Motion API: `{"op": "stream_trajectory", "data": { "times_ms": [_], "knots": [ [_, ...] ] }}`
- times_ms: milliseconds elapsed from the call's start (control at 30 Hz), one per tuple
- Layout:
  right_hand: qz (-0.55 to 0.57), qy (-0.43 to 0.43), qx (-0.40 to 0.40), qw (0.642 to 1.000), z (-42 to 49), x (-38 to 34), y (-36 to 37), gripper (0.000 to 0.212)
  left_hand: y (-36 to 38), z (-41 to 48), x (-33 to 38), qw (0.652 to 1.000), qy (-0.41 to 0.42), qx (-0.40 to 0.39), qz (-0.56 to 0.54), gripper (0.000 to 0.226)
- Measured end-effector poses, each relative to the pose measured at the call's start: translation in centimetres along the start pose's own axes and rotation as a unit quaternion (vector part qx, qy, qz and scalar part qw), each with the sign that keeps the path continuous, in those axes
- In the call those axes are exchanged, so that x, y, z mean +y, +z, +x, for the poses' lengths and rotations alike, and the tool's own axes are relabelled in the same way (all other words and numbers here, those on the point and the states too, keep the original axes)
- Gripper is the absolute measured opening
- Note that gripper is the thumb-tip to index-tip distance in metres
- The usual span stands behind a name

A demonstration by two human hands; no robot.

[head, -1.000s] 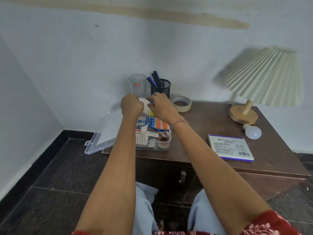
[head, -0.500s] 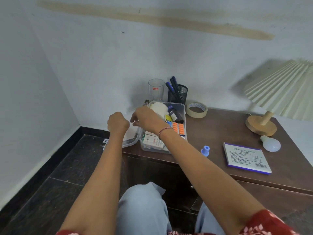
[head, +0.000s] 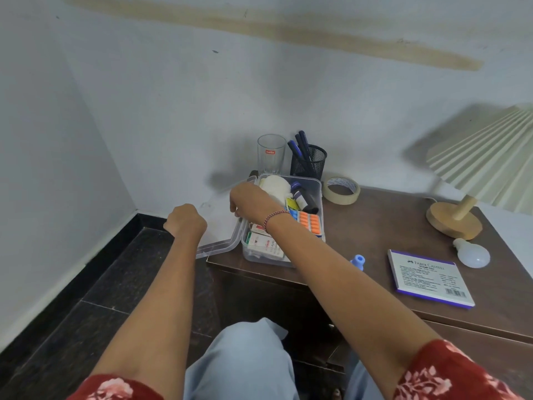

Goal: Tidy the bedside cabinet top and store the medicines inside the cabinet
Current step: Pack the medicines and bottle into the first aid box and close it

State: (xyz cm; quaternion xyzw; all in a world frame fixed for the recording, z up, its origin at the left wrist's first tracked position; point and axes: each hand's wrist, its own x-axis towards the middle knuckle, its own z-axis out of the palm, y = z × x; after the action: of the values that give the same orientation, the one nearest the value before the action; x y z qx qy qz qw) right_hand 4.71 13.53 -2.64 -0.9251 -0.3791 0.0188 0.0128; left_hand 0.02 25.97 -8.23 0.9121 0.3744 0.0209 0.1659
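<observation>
A clear plastic medicine box (head: pixel 319 189) sits on the left end of the brown cabinet top (head: pixel 372 226). It holds an orange blister pack (head: pixel 310 223), a white gauze roll (head: pixel 274 184), small cartons and a dark bottle. Its clear lid (head: pixel 222 243) lies open to the left, hanging past the cabinet's edge. My left hand (head: pixel 186 220) is curled at the lid's outer edge. My right hand (head: pixel 251 202) has bent fingers on the lid by the box's left rim. My right forearm covers part of the box.
Behind the box stand a drinking glass (head: pixel 270 154) and a mesh pen holder (head: pixel 308 163), with a tape roll (head: pixel 341 190) beside them. A small blue cap (head: pixel 357 261), a stamp pad box (head: pixel 429 280), a bulb (head: pixel 473 253) and a lamp (head: pixel 454 220) lie to the right.
Both hands left the white roll, which now lies in the box, and moved left to the open lid. My view has shifted left.
</observation>
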Motion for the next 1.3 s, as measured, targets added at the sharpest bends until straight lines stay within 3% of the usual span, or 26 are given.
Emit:
{"op": "stream_trajectory", "data": {
  "times_ms": [267, 433, 667, 1033, 1300],
  "knots": [
    [0.001, -0.006, -0.006, 1.000, 2.0, -0.4, 0.1, 0.027, -2.3, 0.7, -0.4, 0.999, -0.024, 0.032, -0.004, 0.005],
    [0.039, -0.070, 0.014, 0.997, 4.7, -2.0, -2.0, 0.042, -5.4, 1.2, 0.2, 0.997, -0.026, 0.073, -0.005, 0.020],
    [0.080, -0.119, 0.039, 0.989, 7.2, -4.0, -4.2, 0.052, -9.5, 0.5, 1.8, 0.989, 0.006, 0.141, -0.032, 0.016],
    [0.062, -0.133, 0.096, 0.985, 7.6, -2.9, -7.0, 0.039, -11.8, -0.4, 3.5, 0.980, 0.077, 0.178, -0.036, 0.016],
    [0.030, -0.123, 0.155, 0.980, 8.0, -1.4, -10.2, 0.035, -14.3, -0.1, 5.7, 0.966, 0.128, 0.223, 0.035, 0.023]
  ]
}}
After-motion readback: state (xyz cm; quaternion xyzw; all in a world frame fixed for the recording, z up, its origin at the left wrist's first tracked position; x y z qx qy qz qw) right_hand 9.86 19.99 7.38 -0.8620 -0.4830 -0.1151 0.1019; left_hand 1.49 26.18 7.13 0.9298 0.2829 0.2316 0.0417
